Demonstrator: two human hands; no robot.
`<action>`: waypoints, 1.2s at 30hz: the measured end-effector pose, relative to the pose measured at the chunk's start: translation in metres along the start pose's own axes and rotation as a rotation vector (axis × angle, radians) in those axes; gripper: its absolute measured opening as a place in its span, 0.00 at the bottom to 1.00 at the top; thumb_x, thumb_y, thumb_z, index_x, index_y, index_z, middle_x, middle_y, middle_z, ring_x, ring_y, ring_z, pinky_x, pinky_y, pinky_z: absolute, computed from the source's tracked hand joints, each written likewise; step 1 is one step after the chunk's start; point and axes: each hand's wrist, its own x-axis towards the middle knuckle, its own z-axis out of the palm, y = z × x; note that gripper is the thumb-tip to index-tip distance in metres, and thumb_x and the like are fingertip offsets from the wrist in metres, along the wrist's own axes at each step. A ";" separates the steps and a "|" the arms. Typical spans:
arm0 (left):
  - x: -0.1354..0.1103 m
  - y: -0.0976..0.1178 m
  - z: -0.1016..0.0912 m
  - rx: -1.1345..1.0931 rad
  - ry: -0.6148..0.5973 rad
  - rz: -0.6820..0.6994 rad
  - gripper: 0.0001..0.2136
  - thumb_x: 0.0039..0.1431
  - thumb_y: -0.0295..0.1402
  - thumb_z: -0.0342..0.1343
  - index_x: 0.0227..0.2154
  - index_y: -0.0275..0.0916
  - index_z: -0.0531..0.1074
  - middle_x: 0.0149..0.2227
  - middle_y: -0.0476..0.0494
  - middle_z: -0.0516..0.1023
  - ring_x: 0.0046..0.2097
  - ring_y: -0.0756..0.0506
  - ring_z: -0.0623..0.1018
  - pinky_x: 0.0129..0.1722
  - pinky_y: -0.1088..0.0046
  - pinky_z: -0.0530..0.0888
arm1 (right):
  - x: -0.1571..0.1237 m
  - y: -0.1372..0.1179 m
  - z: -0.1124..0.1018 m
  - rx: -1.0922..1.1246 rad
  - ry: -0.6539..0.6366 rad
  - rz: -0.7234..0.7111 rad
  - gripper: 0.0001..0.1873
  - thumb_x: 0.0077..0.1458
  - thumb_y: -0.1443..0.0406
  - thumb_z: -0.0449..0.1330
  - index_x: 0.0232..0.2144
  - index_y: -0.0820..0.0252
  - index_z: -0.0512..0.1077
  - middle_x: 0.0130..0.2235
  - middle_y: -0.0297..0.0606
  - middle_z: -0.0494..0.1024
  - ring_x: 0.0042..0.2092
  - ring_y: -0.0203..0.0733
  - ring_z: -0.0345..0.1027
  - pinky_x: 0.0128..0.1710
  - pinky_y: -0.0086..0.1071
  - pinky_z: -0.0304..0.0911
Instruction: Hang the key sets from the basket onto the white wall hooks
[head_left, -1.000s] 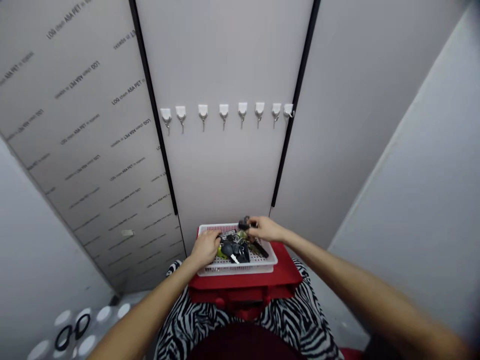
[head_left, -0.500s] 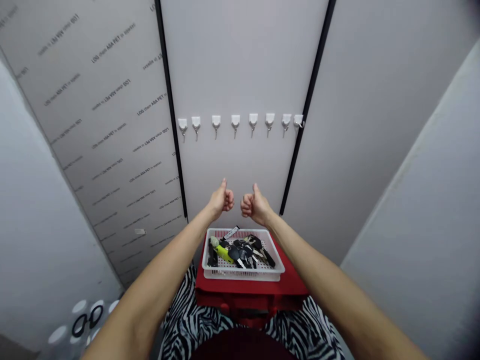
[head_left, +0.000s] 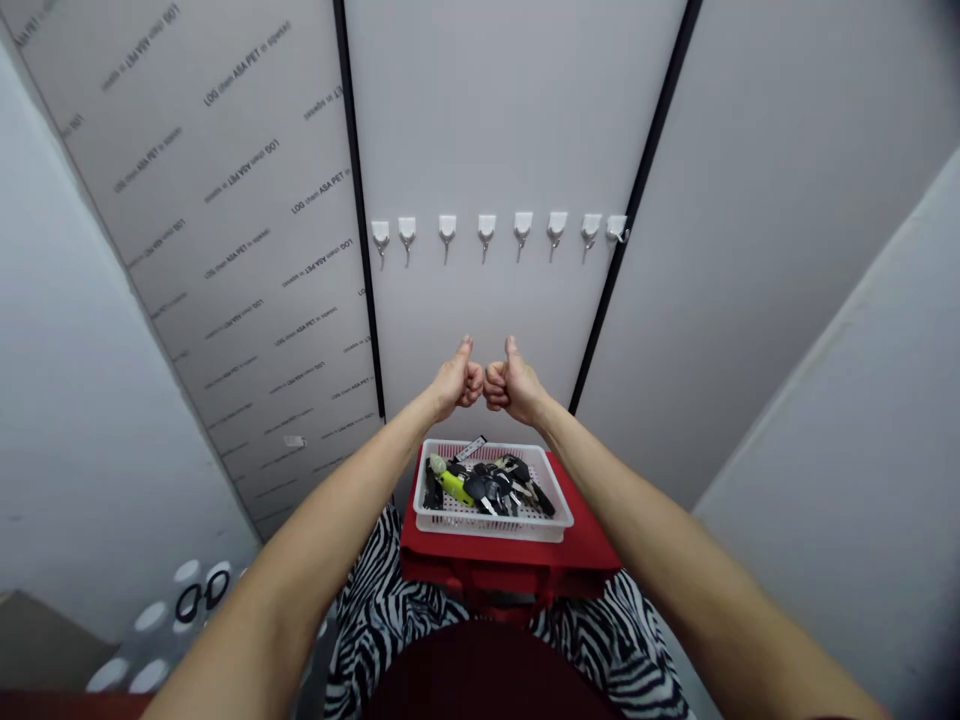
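Observation:
My left hand [head_left: 457,382] and my right hand [head_left: 511,384] are raised side by side in front of the white wall panel, each closed in a fist with the thumb up and nothing in them. Their knuckles almost touch. Below them a white plastic basket [head_left: 551,522] sits on a red stool [head_left: 589,550]. In the basket lies a heap of keys [head_left: 491,485] with black heads, one with a yellow-green fob [head_left: 453,485]. On the wall above my hands runs a row of several white adhesive hooks [head_left: 486,228], all bare.
Black vertical strips [head_left: 360,215] divide the wall panels; the left panel carries printed protective film. A white wall closes in on the right. Zebra-striped fabric [head_left: 375,630] covers my lap under the stool. A dotted mat with black rings [head_left: 196,600] lies at lower left.
A second ago both hands were in the basket among the keys. They let go, rose in front of the wall and closed into thumbs-up fists, now slightly higher and closer together.

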 end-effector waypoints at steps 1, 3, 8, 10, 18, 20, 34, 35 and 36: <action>-0.002 -0.007 -0.002 0.019 0.012 -0.011 0.26 0.43 0.52 0.23 0.10 0.36 0.52 0.08 0.53 0.54 0.12 0.58 0.54 0.14 0.81 0.52 | 0.000 0.006 0.002 -0.042 0.000 0.009 0.27 0.41 0.45 0.27 0.10 0.59 0.44 0.09 0.25 0.45 0.11 0.26 0.37 0.12 0.23 0.41; -0.008 -0.028 -0.007 0.097 0.049 -0.045 0.24 0.45 0.49 0.27 0.12 0.35 0.56 0.11 0.52 0.58 0.14 0.57 0.58 0.16 0.80 0.56 | -0.003 0.025 0.007 -0.189 0.010 0.019 0.27 0.43 0.46 0.30 0.09 0.60 0.47 0.09 0.26 0.47 0.11 0.26 0.40 0.12 0.23 0.42; -0.031 -0.094 -0.022 0.634 0.109 -0.035 0.10 0.42 0.35 0.44 0.20 0.33 0.65 0.21 0.48 0.68 0.25 0.52 0.66 0.26 0.77 0.61 | -0.018 0.089 0.014 -0.907 0.032 -0.068 0.18 0.40 0.55 0.48 0.14 0.64 0.61 0.15 0.32 0.63 0.19 0.31 0.56 0.20 0.25 0.50; -0.042 -0.110 -0.022 0.835 0.047 0.056 0.09 0.39 0.31 0.47 0.25 0.36 0.67 0.28 0.47 0.70 0.32 0.49 0.66 0.32 0.75 0.61 | -0.025 0.108 0.013 -1.116 -0.005 -0.151 0.13 0.36 0.58 0.52 0.21 0.63 0.66 0.23 0.36 0.69 0.26 0.35 0.61 0.26 0.27 0.53; -0.054 -0.119 0.003 1.113 0.021 0.196 0.15 0.36 0.28 0.50 0.33 0.39 0.65 0.35 0.44 0.67 0.40 0.44 0.62 0.39 0.68 0.57 | -0.042 0.126 -0.004 -1.159 -0.004 -0.207 0.21 0.34 0.65 0.55 0.36 0.61 0.64 0.37 0.41 0.69 0.38 0.42 0.61 0.38 0.32 0.52; -0.051 -0.123 0.003 1.036 0.075 0.186 0.12 0.36 0.28 0.50 0.29 0.39 0.65 0.33 0.46 0.67 0.38 0.46 0.63 0.38 0.70 0.58 | -0.043 0.128 -0.008 -1.021 0.049 -0.231 0.18 0.35 0.66 0.54 0.35 0.61 0.65 0.36 0.39 0.69 0.38 0.40 0.61 0.39 0.31 0.53; -0.022 -0.081 -0.009 -0.294 0.344 0.050 0.09 0.33 0.31 0.52 0.18 0.36 0.58 0.17 0.54 0.65 0.21 0.55 0.65 0.22 0.81 0.60 | -0.048 0.131 -0.021 -0.472 0.433 -0.143 0.12 0.42 0.62 0.47 0.26 0.64 0.66 0.26 0.37 0.70 0.30 0.36 0.62 0.32 0.29 0.56; -0.023 -0.078 -0.008 -0.311 0.337 0.040 0.09 0.32 0.31 0.53 0.18 0.35 0.58 0.17 0.54 0.65 0.21 0.55 0.65 0.22 0.81 0.60 | -0.050 0.129 -0.018 -0.529 0.385 -0.184 0.12 0.42 0.63 0.48 0.28 0.63 0.66 0.28 0.37 0.70 0.31 0.36 0.62 0.33 0.29 0.56; -0.023 -0.077 -0.007 -0.312 0.329 0.025 0.09 0.31 0.30 0.53 0.18 0.35 0.59 0.17 0.54 0.65 0.20 0.56 0.65 0.21 0.82 0.60 | -0.052 0.127 -0.015 -0.583 0.341 -0.223 0.13 0.42 0.63 0.48 0.30 0.62 0.66 0.29 0.36 0.69 0.32 0.36 0.61 0.34 0.29 0.55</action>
